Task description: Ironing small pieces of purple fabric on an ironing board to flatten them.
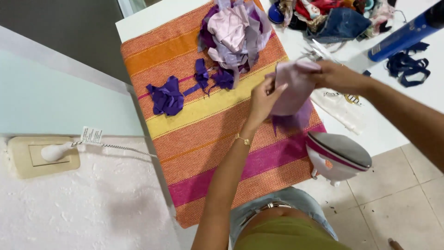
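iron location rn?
Head view, lower right: the iron stands on its heel at the striped cloth's right edge, just below the pale lilac fabric both hands hold.

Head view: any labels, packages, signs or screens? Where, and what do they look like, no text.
Cord tag: small white rectangle with dark print, on the braided cord beside the wall plug at left.
Blue spray can: cylinder lying on the white table at top right, small pale label patch near its lower end.
No signs or screens.
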